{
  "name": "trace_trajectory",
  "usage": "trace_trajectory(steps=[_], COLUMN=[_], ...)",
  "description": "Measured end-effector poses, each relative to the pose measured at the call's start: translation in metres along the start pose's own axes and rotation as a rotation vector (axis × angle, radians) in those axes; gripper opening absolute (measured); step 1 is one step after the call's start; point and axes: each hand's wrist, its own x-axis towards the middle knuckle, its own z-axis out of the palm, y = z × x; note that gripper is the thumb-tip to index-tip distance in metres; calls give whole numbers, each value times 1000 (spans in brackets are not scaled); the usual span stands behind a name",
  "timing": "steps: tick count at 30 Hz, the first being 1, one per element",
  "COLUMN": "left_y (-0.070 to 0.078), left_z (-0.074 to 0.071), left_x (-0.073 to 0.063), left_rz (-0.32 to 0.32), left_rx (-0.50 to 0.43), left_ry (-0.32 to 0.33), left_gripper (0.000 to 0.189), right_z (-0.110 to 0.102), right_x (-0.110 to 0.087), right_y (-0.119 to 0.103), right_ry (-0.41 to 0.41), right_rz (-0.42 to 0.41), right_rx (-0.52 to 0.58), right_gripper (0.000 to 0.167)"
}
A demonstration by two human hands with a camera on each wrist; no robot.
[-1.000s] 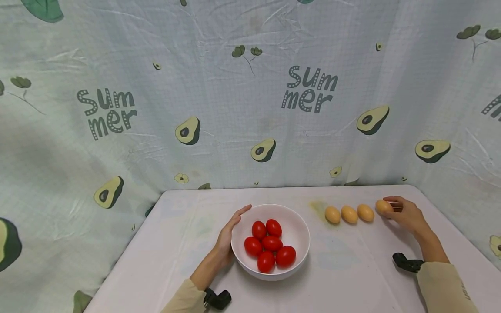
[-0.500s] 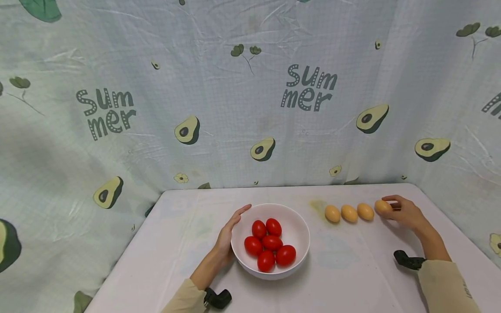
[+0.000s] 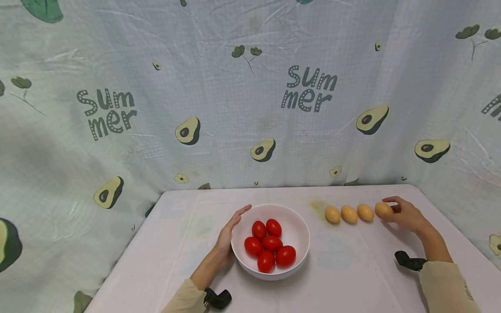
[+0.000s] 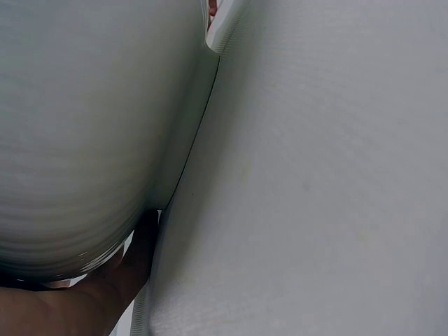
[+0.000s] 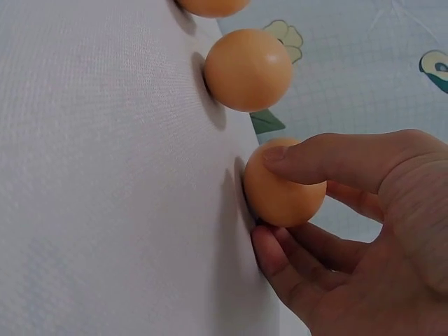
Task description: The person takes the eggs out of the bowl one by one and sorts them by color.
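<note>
1. Right hand: I see thumb and fingers pinching an orange-tan egg.
2. Three more eggs sit in a row on the worktop, just left of that hand.
3. Left hand: fingers extended, laid against a white bowl.
4. Bowl stands between the hands; I count six red egg-shaped pieces inside.

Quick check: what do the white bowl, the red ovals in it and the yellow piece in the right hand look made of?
Bowl: probably plastic, perhaps glazed ceramic; smooth, plain white.
Red ovals: smooth, evenly coloured; tomato skin or plastic, can't tell.
Yellow piece: smooth, softly shaded; eggshell or painted plastic.
</note>
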Motion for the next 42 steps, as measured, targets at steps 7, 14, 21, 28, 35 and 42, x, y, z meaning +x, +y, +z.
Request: trace_trajectory(steps=[7,14,21,28,35,42], left_y=[0,1,0,0,0,0], left_z=[0,-1,-1,-1,-1,-1], left_x=[0,-1,0,-1,0,-1], left_rz=[1,4,6,3,2,2], left_rx=[0,-2,5,6,8,13], left_ry=[-10,-11,-5,-2,-2,-2], left_gripper=[56,56,56,54,55,55], right_z=[-1,-6,-8,-10,-17,-21], right_x=[-1,-1,-2,-4,-7,-11], right_y=[1,-3,-7,-8,-16,-30], right_ry=[-23,-51,-66,-62,-20,6], right_rz=[-10,-33,-31,-33,-76,-93], right_rx=[-6,-53,-68,-90,-130,-162], right_gripper=[78,80,79,83,81,74])
